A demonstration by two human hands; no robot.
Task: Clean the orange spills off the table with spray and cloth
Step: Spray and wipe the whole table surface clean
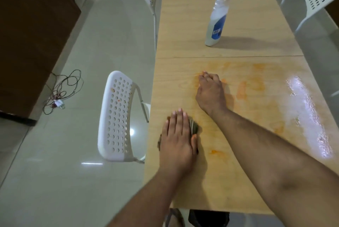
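My one head camera looks forward and steeply down, close over the table [238,181], along its length.

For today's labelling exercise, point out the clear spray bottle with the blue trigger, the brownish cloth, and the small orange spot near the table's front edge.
Spray bottle [216,23]: head view, its labelled body.
Cloth [194,126]: head view, folded edge beside the left hand.
Orange spot [216,152]: head view, its middle.
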